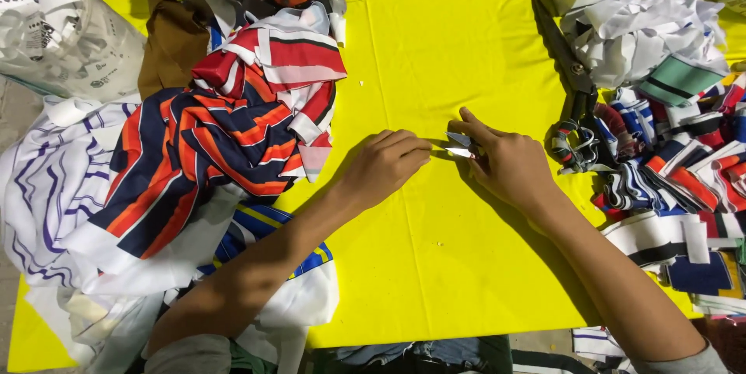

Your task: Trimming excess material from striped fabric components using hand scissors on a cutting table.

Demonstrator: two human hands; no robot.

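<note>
Two hands meet at the centre of the tabletop [435,71]: your left hand [385,166] and right hand [509,164] both pinch, fingers together, one small white fabric piece [460,145] lying on the yellow cloth. Striped red-and-navy garments [225,133] pile toward the left edge. Black scissors [573,78] and folded striped strips [668,164] lie along the right edge.
</note>
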